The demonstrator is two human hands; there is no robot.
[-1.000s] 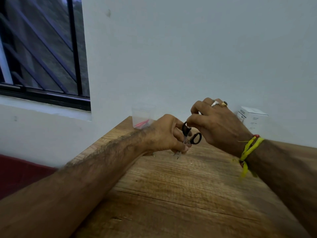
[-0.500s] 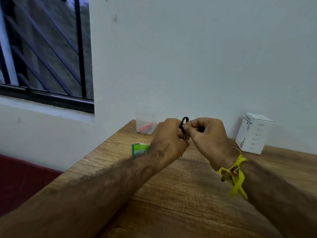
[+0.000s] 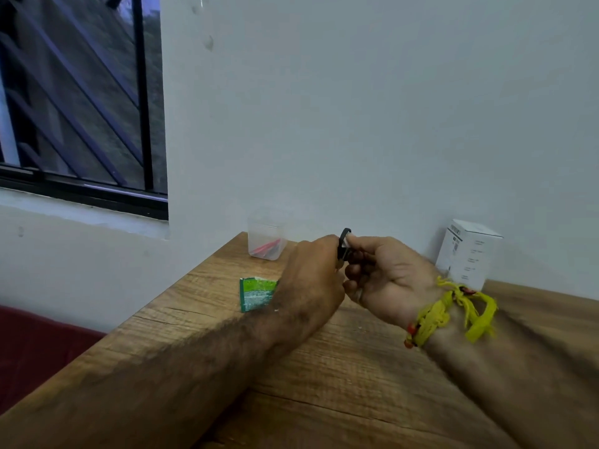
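Observation:
Small black-handled scissors [image 3: 344, 244] are held upright between both hands above the wooden table [image 3: 340, 384]. My left hand [image 3: 311, 277] curls round their lower part, and the blades are hidden behind its fingers. My right hand [image 3: 385, 280], palm turned toward me and a yellow thread band on its wrist, pinches the top handle loop with thumb and fingertips. A green sachet [image 3: 256, 293] lies flat on the table just left of my left wrist, partly covered by it.
A clear plastic cup [image 3: 266, 241] holding a red item stands at the table's far corner by the wall. A white carton [image 3: 468, 254] stands against the wall at the right. The table's left edge drops to a dark red surface [image 3: 35, 348]. A barred window is at upper left.
The scissors went from pointing down with both loops showing to upright with one loop on top. My right hand rolled palm-up. The view shifted, uncovering the green sachet.

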